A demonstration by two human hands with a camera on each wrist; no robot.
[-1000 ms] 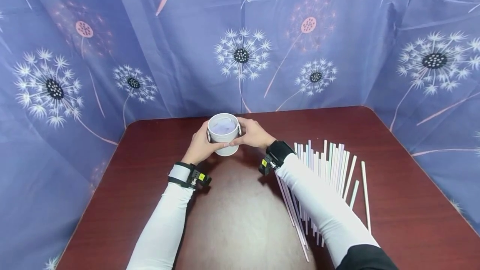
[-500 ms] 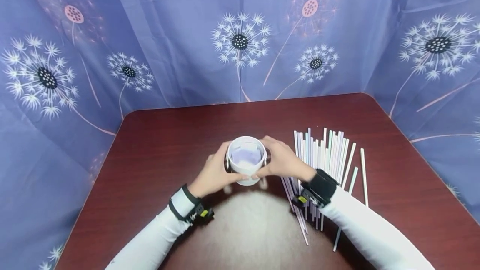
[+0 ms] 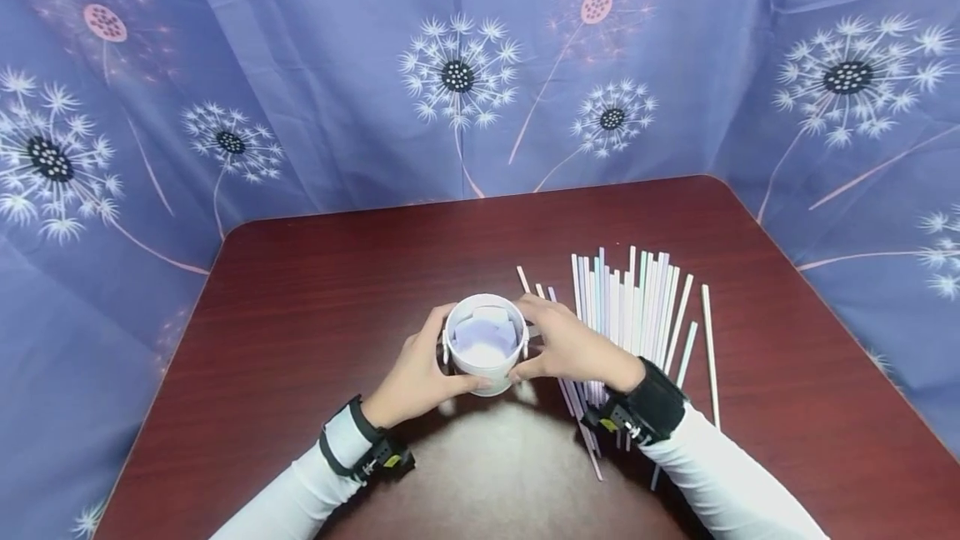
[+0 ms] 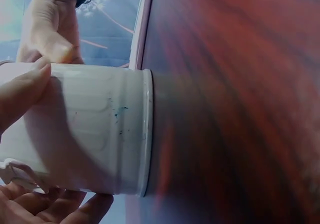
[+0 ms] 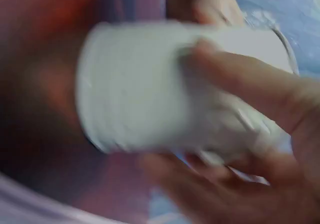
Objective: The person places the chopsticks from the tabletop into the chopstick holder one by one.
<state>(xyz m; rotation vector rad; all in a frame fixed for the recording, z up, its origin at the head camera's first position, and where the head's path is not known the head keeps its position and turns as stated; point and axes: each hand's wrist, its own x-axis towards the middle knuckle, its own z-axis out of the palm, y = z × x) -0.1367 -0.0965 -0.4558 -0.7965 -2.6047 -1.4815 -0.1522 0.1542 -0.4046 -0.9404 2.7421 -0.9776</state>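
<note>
Both hands are at a small white metal bucket point(image 3: 491, 373) with side handle loops, upright near the middle of the table point(image 3: 337, 273). Folded pale lilac pieces, perhaps paper point(image 3: 483, 332), lie inside it. My left hand point(image 3: 420, 373) grips the bucket's left side, thumb across the front and fingers behind. On the other side my right hand point(image 3: 573, 344) holds it, thumb on the front wall; the right wrist view is blurred. In the left wrist view the bucket point(image 4: 95, 129) shows small blue specks near its base. Whether the base touches the table cannot be told.
Many thin pale sticks or straws point(image 3: 637, 307) lie spread to the right, partly under my right forearm. A few more point(image 3: 573, 407) lie close beside the right hand. A blue dandelion-print cloth point(image 3: 337, 107) hangs behind the dark red table.
Both hands have brought the bucket nearer and to the right, mostly in the first half second. The head view has tilted down and shifted slightly. The sticks look undisturbed.
</note>
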